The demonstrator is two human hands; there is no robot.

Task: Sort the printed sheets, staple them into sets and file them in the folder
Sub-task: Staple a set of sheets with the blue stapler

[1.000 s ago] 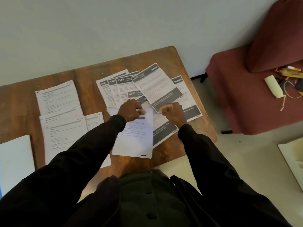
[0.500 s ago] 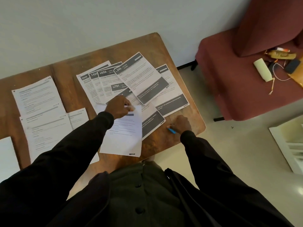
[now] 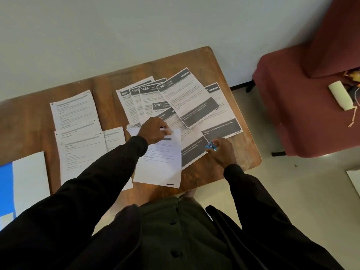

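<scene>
The left hand [image 3: 154, 131] grips the top of a stack of sheets [image 3: 161, 164] on the table [image 3: 245, 151]. The right hand [image 3: 222, 152], near it, curls round a small blue thing [image 3: 211, 146], too blurred and covered to name.

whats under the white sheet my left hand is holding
Beneath the white sheet, edges of more sheets show at its top left, and a dark-banded sheet runs under its right side. The rest is covered.
</scene>
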